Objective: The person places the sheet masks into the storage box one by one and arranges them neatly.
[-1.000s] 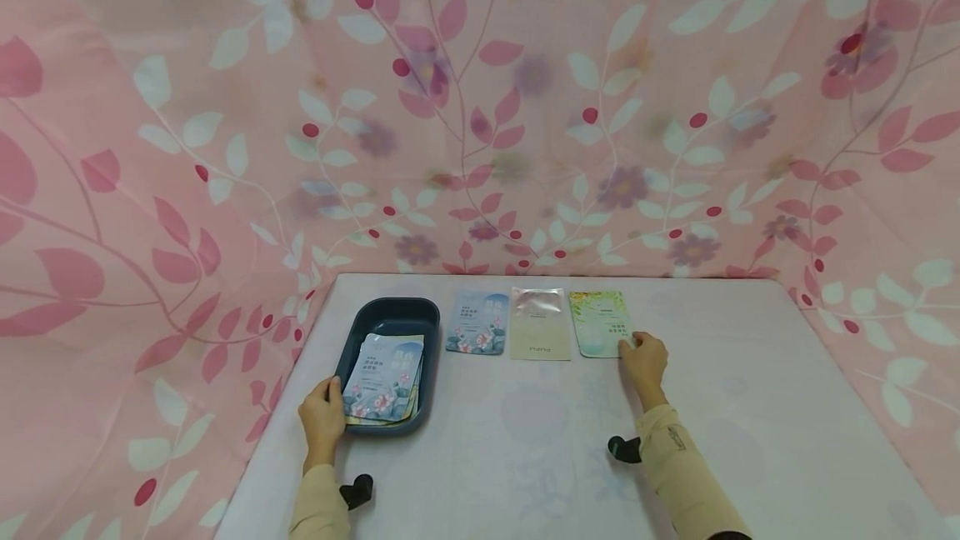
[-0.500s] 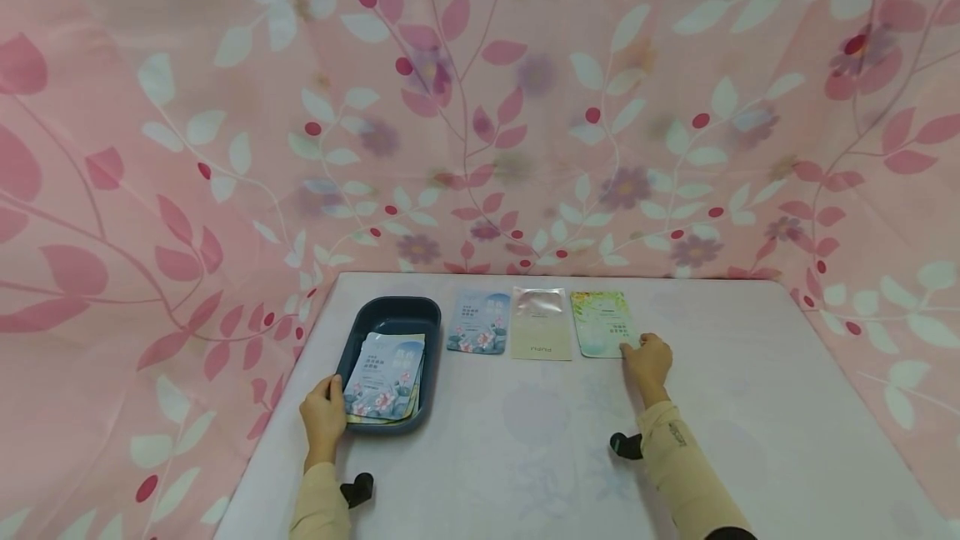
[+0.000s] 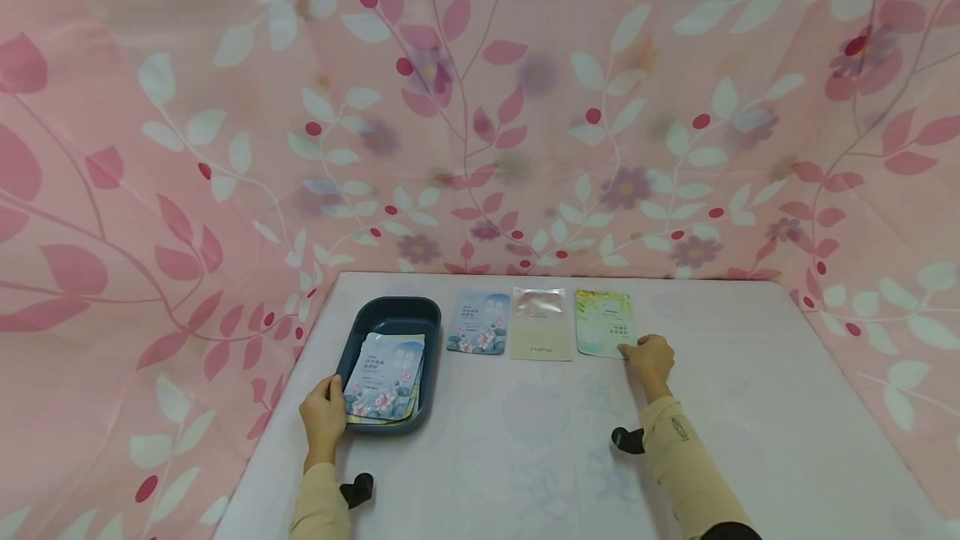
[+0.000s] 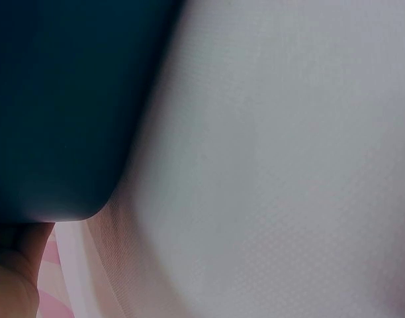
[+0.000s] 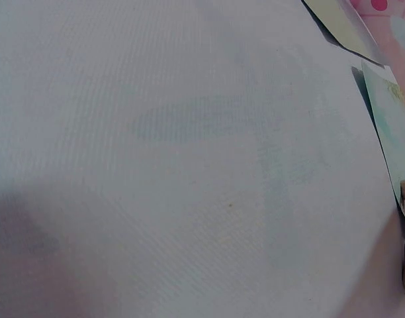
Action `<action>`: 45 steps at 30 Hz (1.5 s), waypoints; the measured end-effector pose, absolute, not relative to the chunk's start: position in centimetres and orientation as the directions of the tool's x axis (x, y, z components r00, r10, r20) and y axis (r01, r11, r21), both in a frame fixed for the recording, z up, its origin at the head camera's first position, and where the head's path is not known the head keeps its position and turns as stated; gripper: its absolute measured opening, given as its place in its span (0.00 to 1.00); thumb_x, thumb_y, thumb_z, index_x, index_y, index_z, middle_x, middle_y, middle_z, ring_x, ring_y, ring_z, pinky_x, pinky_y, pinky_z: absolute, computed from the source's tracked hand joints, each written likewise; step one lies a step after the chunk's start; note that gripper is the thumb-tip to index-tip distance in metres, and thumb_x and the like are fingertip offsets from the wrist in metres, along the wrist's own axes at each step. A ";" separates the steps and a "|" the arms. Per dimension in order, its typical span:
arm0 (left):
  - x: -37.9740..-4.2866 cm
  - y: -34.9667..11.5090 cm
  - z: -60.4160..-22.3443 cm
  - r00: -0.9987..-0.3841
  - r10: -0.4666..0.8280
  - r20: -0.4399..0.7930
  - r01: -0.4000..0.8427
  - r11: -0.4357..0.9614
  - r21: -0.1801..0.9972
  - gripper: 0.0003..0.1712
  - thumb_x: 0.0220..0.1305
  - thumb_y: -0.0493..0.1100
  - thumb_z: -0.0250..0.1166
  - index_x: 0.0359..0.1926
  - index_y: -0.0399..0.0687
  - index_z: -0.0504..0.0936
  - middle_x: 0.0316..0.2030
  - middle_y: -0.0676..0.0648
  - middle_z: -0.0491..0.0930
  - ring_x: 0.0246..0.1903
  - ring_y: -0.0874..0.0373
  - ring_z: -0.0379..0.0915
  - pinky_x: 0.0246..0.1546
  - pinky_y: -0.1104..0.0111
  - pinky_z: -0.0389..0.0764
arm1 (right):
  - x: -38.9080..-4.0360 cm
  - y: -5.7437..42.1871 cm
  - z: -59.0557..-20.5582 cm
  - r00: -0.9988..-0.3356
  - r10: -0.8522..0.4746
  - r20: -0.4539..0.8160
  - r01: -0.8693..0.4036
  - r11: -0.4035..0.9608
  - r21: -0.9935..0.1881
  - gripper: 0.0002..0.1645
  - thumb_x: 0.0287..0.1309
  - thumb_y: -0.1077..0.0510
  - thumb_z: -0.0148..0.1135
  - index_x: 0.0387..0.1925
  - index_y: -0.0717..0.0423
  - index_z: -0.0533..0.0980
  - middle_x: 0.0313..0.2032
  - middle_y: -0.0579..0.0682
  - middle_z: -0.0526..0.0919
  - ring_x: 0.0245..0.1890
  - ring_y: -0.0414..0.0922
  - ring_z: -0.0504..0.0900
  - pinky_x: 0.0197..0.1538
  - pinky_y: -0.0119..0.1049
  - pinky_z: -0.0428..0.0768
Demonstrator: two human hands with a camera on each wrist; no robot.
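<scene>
On the left, my left hand (image 3: 324,419) grips the near-left rim of a dark blue tray (image 3: 397,325). Its wall (image 4: 63,106) fills the upper left of the left wrist view. A blue face mask packet (image 3: 384,375) with pink flowers tops a small stack inside; the packets beneath show only at their edges. My right hand (image 3: 651,363) pinches the lower right corner of a green face mask packet (image 3: 603,319), thumb on top. In the right wrist view that green packet (image 5: 391,126) lies at the right edge, its held corner bent up.
Left of the green packet lie a beige packet (image 3: 540,327) with a silvery top and another blue packet (image 3: 478,323), forming a row on the white tablecloth (image 3: 525,457). A pink floral curtain (image 3: 480,123) rises behind the table's far edge.
The green packet has turned a little straighter and slid slightly right, widening its gap from the beige packet. My right hand shifted slightly with it. My left hand and the tray stay put.
</scene>
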State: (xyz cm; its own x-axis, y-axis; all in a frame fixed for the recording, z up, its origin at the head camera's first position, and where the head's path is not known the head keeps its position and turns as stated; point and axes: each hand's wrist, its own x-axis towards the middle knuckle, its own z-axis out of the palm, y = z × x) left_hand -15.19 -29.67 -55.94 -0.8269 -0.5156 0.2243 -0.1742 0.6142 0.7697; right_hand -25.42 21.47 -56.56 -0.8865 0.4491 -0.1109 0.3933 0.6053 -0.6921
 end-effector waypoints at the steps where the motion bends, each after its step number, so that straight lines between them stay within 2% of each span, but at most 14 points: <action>1: -15.2 -29.7 -56.0 -0.827 -0.516 0.223 -0.175 0.614 0.770 0.20 0.70 0.39 0.49 0.48 0.24 0.76 0.46 0.25 0.76 0.50 0.30 0.71 0.53 0.44 0.69 | -25.4 21.5 -56.5 -0.887 0.448 -0.113 0.395 0.606 -0.690 0.25 0.50 0.58 0.68 0.41 0.77 0.75 0.42 0.72 0.79 0.43 0.66 0.76 0.45 0.56 0.73; 9: -15.2 -29.7 -56.0 -0.826 -0.514 0.230 -0.168 0.615 0.771 0.20 0.70 0.39 0.49 0.48 0.23 0.76 0.46 0.25 0.76 0.49 0.30 0.71 0.53 0.44 0.69 | -25.4 22.2 -56.4 -0.891 0.431 -0.141 0.403 0.609 -0.683 0.21 0.50 0.58 0.67 0.37 0.76 0.78 0.37 0.69 0.81 0.39 0.63 0.78 0.44 0.53 0.74; 11: -15.2 -29.7 -56.0 -0.826 -0.515 0.230 -0.168 0.614 0.771 0.19 0.71 0.39 0.49 0.47 0.23 0.77 0.45 0.25 0.76 0.49 0.30 0.71 0.52 0.44 0.69 | -25.4 22.6 -56.4 -0.888 0.423 -0.180 0.418 0.579 -0.700 0.21 0.51 0.58 0.66 0.38 0.76 0.78 0.31 0.65 0.83 0.33 0.57 0.81 0.41 0.48 0.76; 13: -15.2 -29.7 -56.0 -0.825 -0.517 0.229 -0.169 0.612 0.773 0.19 0.71 0.39 0.49 0.47 0.24 0.77 0.45 0.25 0.76 0.49 0.30 0.72 0.52 0.44 0.69 | -25.5 23.0 -56.5 -0.882 0.410 -0.231 0.435 0.520 -0.735 0.22 0.52 0.58 0.65 0.41 0.76 0.77 0.21 0.58 0.83 0.24 0.47 0.82 0.36 0.39 0.78; 15: -15.2 -29.7 -56.0 -0.824 -0.518 0.228 -0.170 0.610 0.774 0.19 0.71 0.39 0.49 0.47 0.24 0.77 0.45 0.25 0.77 0.49 0.31 0.72 0.52 0.44 0.69 | -25.7 23.5 -56.7 -0.875 0.385 -0.294 0.450 0.421 -0.788 0.24 0.53 0.59 0.65 0.46 0.77 0.75 0.14 0.49 0.80 0.15 0.38 0.80 0.28 0.30 0.78; 17: -15.2 -29.7 -55.9 -0.823 -0.520 0.231 -0.168 0.610 0.774 0.19 0.70 0.39 0.50 0.47 0.24 0.77 0.45 0.25 0.77 0.49 0.31 0.72 0.52 0.44 0.69 | -25.8 23.9 -56.7 -0.864 0.353 -0.359 0.465 0.284 -0.839 0.27 0.54 0.62 0.63 0.51 0.79 0.71 0.11 0.44 0.78 0.12 0.34 0.78 0.22 0.26 0.77; 22: -15.2 -29.6 -55.7 -0.824 -0.520 0.226 -0.172 0.609 0.774 0.19 0.70 0.39 0.49 0.47 0.24 0.77 0.46 0.25 0.76 0.50 0.30 0.71 0.53 0.44 0.68 | -25.5 24.5 -56.2 -0.839 0.284 -0.464 0.488 0.017 -0.873 0.32 0.55 0.69 0.59 0.58 0.82 0.61 0.15 0.46 0.79 0.14 0.35 0.80 0.25 0.27 0.80; 27: -15.1 -29.6 -55.7 -0.823 -0.521 0.227 -0.174 0.611 0.772 0.19 0.70 0.39 0.50 0.47 0.24 0.77 0.45 0.25 0.77 0.49 0.30 0.71 0.53 0.44 0.69 | -24.7 24.7 -55.7 -0.841 0.225 -0.492 0.481 -0.106 -0.870 0.33 0.54 0.74 0.57 0.60 0.83 0.57 0.19 0.49 0.80 0.17 0.39 0.82 0.29 0.30 0.82; 35: -15.1 -29.6 -55.7 -0.827 -0.519 0.216 -0.180 0.608 0.773 0.20 0.71 0.39 0.49 0.48 0.24 0.76 0.46 0.25 0.76 0.50 0.30 0.71 0.53 0.44 0.68 | -23.6 24.9 -55.0 -0.840 0.197 -0.506 0.481 -0.160 -0.862 0.34 0.55 0.73 0.57 0.62 0.79 0.58 0.21 0.48 0.82 0.22 0.41 0.84 0.33 0.32 0.82; 45: -15.1 -29.6 -55.6 -0.828 -0.515 0.221 -0.172 0.609 0.774 0.19 0.70 0.39 0.49 0.48 0.23 0.76 0.46 0.25 0.76 0.50 0.30 0.71 0.52 0.44 0.69 | -22.4 24.1 -53.7 -0.883 0.216 -0.416 0.386 -0.167 -0.907 0.31 0.56 0.73 0.56 0.60 0.83 0.59 0.22 0.48 0.81 0.22 0.39 0.84 0.37 0.33 0.83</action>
State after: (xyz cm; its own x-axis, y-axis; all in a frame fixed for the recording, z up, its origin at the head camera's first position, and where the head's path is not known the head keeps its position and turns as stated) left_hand -15.07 -29.59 -55.65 -0.8282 -0.5150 0.2212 -0.1718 0.6090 0.7743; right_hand -22.37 24.09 -53.73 -0.8834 0.2158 -0.4161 0.3864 -0.1671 -0.9071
